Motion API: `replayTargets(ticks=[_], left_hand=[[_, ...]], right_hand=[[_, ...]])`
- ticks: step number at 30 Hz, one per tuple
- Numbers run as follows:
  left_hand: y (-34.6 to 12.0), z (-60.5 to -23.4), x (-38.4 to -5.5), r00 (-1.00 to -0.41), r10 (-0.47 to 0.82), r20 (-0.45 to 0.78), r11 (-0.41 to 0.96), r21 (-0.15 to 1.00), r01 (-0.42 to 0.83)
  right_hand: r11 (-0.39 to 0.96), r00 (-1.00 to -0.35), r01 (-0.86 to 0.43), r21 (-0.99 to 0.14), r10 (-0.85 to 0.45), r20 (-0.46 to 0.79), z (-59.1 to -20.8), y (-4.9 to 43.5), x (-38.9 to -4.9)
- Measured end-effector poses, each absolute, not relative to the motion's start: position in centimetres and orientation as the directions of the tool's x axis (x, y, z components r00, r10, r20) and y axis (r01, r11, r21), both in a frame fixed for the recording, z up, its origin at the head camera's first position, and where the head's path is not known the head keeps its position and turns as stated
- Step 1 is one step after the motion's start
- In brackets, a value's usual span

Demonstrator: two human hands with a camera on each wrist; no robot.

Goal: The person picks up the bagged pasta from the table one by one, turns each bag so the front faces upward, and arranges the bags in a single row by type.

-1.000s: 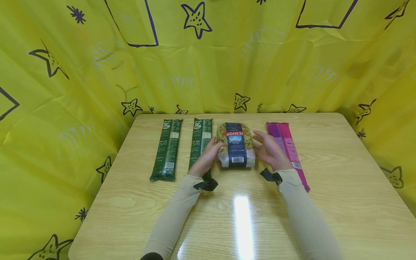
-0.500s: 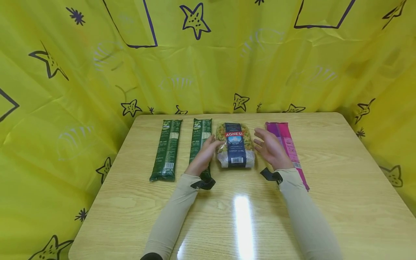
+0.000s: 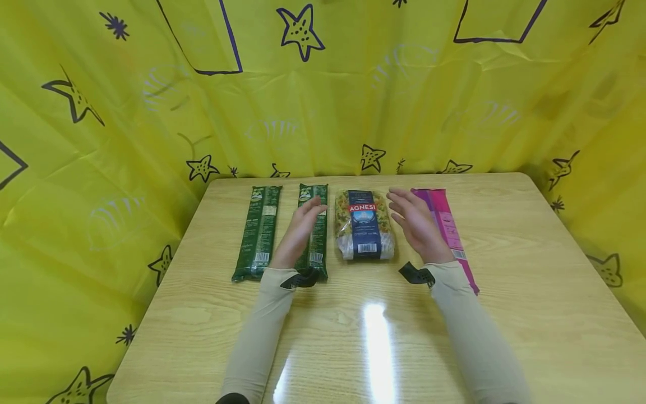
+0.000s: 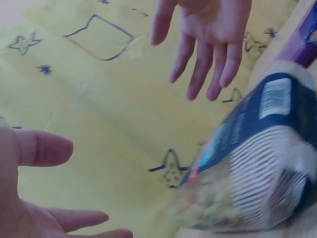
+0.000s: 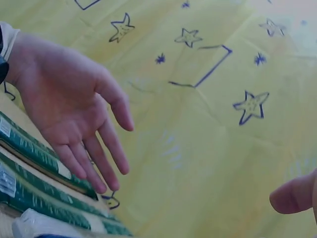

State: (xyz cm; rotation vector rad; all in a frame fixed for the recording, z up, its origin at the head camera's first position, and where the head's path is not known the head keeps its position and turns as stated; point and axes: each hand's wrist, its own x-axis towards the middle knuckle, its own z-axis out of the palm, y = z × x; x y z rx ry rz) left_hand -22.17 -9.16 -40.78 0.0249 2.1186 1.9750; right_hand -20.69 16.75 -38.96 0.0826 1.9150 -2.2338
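A clear pasta bag with a dark blue AGNESI label lies in the middle of the row in the head view, touched by neither hand. To its left my left hand hovers over a green spaghetti packet, fingers extended and holding nothing. On the bag's other side my right hand is held up with relaxed fingers, between the bag and a pink and purple packet. Both palms face inward; the right wrist view shows my left hand with its fingers spread.
Another green spaghetti packet lies at the left of the row. All packets rest on a light wooden table. A yellow curtain with drawn stars hangs behind the table's back edge and along its sides.
My left hand has let go of the pasta bag and moved left, over the green packet. My right hand has shifted slightly up and left. The bag stays where it was.
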Motion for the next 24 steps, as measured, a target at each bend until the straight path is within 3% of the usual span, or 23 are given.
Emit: replayTargets(ticks=[12, 24], left_hand=[[-12.9, -39.5, -21.7, -0.991, 0.086, -0.106, 0.066, 0.993, -0.1], [-13.4, -41.1, -22.3, -0.994, 0.01, -0.113, 0.075, 0.991, -0.112]], right_hand=[[-0.194, -0.991, 0.074, -0.978, -0.125, -0.05, -36.1, 12.8, -20.8], [-0.205, -0.981, 0.115, -0.972, -0.176, -0.079, -37.6, 9.1, -20.5]])
